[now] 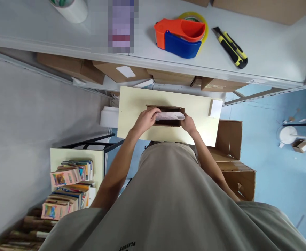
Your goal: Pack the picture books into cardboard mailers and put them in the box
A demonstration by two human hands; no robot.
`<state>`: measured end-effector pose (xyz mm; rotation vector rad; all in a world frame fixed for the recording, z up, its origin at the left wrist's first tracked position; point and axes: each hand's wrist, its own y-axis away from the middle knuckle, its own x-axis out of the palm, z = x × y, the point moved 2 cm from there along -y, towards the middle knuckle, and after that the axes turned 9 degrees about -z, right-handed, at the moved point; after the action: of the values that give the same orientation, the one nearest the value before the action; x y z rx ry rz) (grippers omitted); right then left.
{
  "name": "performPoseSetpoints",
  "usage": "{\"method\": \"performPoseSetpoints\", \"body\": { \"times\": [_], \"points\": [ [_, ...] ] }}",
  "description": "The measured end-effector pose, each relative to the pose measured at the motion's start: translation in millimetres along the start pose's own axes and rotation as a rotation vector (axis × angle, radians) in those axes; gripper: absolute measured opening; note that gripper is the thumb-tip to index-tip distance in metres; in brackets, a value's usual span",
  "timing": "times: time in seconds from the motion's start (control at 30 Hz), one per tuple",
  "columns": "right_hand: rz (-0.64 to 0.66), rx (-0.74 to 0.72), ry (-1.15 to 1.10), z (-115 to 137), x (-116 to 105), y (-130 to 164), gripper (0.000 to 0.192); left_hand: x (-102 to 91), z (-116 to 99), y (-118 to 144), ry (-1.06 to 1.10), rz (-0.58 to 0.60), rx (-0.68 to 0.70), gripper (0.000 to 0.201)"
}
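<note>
A small open cardboard box (pixel 165 123) stands on the pale yellow table in front of me. Over its opening lies a long whitish bundle (pixel 170 115), which looks like something wrapped in paper or plastic; its contents are hidden. My left hand (pixel 145 121) closes its fingers on the bundle's left end, close to the box's left side. At the other end, my right hand (pixel 188 123) grips the bundle beside the box's right edge. Some fingertips of both hands are hidden by the bundle and the box walls.
Above the table (pixel 132 104), a grey shelf (pixel 142 57) carries an orange and blue tape dispenser (pixel 181 36), a utility knife (pixel 231 47) and a white roll (pixel 73 10). Stacks of books (pixel 66 176) are at left. Cardboard boxes (pixel 237 177) stand at right. A small white block (pixel 216 108) lies on the table.
</note>
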<state>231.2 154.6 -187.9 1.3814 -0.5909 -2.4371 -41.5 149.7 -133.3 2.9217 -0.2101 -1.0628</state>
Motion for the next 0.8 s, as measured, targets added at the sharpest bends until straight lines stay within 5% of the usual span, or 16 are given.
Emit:
{"method": "performPoseSetpoints", "body": {
  "times": [0.2, 0.33, 0.8],
  "points": [
    [0.005, 0.014, 0.028, 2.2, 0.2, -0.6, 0.026, -37.6, -11.9, 11.2, -0.198, -0.019, 0.088, 0.037],
    [-0.007, 0.008, 0.027, -0.2, 1.7, -4.2, 0.024, -43.8, -12.9, 8.9, -0.32, 0.022, 0.09, 0.042],
    [-0.085, 0.024, -0.141, -16.6, 4.5, -13.6, 0.029, 39.8, -15.8, -28.0, -0.548, 0.384, 0.047, 0.051]
  ]
}}
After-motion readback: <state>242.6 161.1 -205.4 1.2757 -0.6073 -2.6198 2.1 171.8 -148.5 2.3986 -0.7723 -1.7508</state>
